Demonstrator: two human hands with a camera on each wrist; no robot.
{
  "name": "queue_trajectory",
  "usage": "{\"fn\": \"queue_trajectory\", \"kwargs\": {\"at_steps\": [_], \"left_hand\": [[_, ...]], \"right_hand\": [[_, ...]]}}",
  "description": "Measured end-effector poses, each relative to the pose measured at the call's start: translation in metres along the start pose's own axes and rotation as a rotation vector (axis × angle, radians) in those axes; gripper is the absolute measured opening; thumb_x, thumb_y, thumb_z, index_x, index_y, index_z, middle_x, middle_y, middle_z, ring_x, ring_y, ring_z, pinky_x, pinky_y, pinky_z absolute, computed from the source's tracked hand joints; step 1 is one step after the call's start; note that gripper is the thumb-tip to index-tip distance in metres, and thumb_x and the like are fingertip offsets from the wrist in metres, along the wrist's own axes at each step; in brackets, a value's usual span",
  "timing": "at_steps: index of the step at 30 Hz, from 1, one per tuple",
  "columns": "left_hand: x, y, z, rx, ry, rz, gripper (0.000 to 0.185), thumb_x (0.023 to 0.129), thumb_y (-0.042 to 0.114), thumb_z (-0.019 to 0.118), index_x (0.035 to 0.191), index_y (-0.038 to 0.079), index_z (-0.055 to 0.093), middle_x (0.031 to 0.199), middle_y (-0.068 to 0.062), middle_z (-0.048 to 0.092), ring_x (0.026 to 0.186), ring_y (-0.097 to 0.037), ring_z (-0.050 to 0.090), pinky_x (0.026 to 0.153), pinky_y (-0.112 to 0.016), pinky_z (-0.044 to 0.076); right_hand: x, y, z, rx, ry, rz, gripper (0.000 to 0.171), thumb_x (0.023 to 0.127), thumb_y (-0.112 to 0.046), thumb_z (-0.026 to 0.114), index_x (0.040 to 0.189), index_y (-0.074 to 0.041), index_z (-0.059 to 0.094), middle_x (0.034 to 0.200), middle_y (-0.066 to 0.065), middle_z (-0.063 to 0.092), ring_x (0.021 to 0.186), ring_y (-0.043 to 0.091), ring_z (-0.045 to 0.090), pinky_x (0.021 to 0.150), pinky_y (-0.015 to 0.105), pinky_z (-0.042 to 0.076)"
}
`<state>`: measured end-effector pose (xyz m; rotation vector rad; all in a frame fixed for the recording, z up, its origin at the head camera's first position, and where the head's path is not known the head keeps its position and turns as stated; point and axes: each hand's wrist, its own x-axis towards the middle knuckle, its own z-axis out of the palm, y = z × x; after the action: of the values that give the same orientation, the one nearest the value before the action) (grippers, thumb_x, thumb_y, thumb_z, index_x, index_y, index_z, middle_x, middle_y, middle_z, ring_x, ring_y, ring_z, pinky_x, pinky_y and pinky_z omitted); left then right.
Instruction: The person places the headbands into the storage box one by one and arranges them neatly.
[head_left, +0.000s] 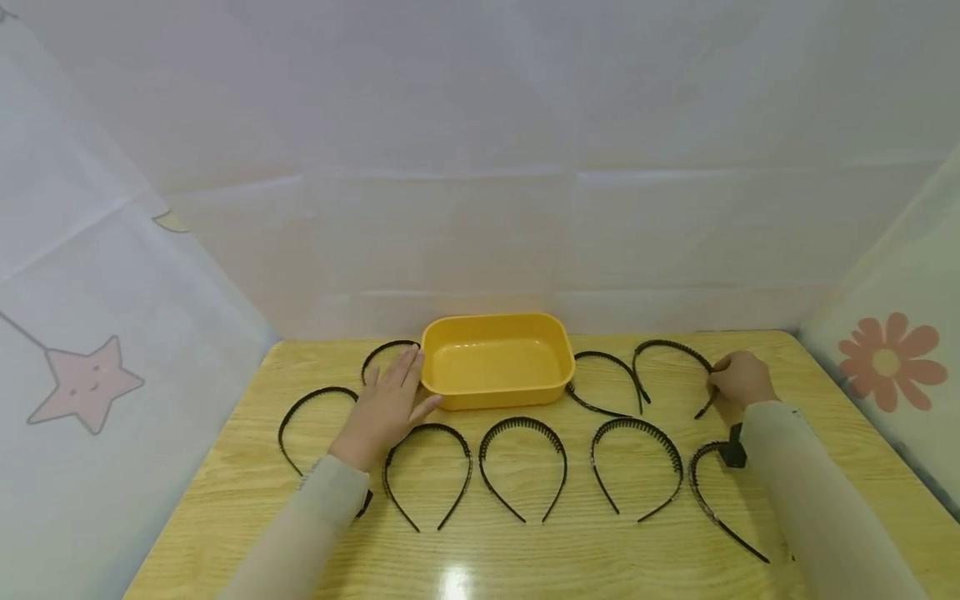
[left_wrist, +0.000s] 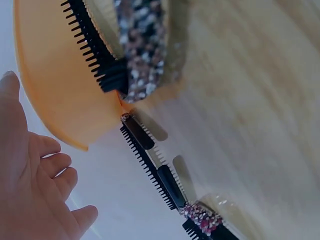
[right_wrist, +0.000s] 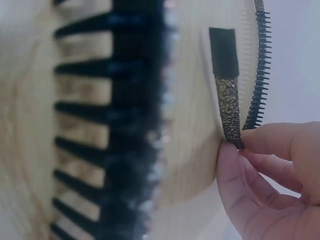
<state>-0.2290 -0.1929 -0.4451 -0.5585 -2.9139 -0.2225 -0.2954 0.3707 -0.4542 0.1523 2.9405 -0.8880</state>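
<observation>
My right hand (head_left: 742, 379) pinches one side of a toothed black headband (head_left: 671, 342) at the back right of the table. In the right wrist view, thumb and fingers close on its glittery band (right_wrist: 230, 107), near one dark end. My left hand (head_left: 386, 412) has its fingers extended at the left end of a yellow plastic tray (head_left: 495, 401); I cannot tell whether they touch its rim. It holds nothing in the left wrist view. One headband (head_left: 390, 342), partly hidden, lies behind that hand. Nothing shows inside the tray.
A front row includes headbands at left (head_left: 431, 427), centre (head_left: 521, 420) and right (head_left: 637, 421). Another headband (head_left: 322, 390) lies at far left, one (head_left: 600, 354) beside the tray, and one (head_left: 701, 492) under the right forearm. White cloth walls (head_left: 450, 250) border the wooden table (head_left: 555, 558).
</observation>
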Motion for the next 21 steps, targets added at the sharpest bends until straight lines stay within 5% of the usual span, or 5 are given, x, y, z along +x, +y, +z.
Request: {"fn": "queue_trajectory", "kwargs": {"at_steps": [6, 14, 21], "left_hand": [[-0.002, 0.003, 0.002, 0.0, -0.032, -0.008, 0.083, 0.105, 0.054, 0.047, 0.159, -0.003, 0.021, 0.166, -0.019, 0.022, 0.154, -0.033, 0.019, 0.12, -0.065, 0.016], [-0.002, 0.005, 0.003, -0.01, -0.057, -0.013, 0.081, 0.106, 0.053, 0.044, 0.161, -0.002, 0.018, 0.167, -0.018, 0.017, 0.154, -0.034, 0.017, 0.12, -0.063, 0.021], [-0.001, 0.006, 0.002, -0.028, -0.071, -0.025, 0.079, 0.107, 0.051, 0.042, 0.161, -0.001, 0.016, 0.168, -0.017, 0.015, 0.155, -0.033, 0.015, 0.123, -0.059, 0.012]], "right_hand": [[-0.002, 0.001, -0.004, 0.053, -0.024, 0.009, 0.033, 0.094, -0.007, 0.065, 0.113, 0.021, 0.066, 0.107, 0.036, 0.067, 0.082, 0.039, 0.07, 0.08, 0.058, 0.058], [-0.004, 0.005, -0.014, 0.143, -0.058, 0.041, 0.037, 0.096, -0.015, 0.062, 0.109, 0.019, 0.068, 0.076, 0.01, 0.074, 0.065, 0.019, 0.071, 0.074, 0.05, 0.061], [-0.004, 0.01, -0.018, 0.358, -0.126, 0.139, 0.043, 0.093, -0.014, 0.064, 0.119, 0.021, 0.063, 0.084, 0.002, 0.072, 0.072, 0.012, 0.07, 0.072, 0.034, 0.063]]}}
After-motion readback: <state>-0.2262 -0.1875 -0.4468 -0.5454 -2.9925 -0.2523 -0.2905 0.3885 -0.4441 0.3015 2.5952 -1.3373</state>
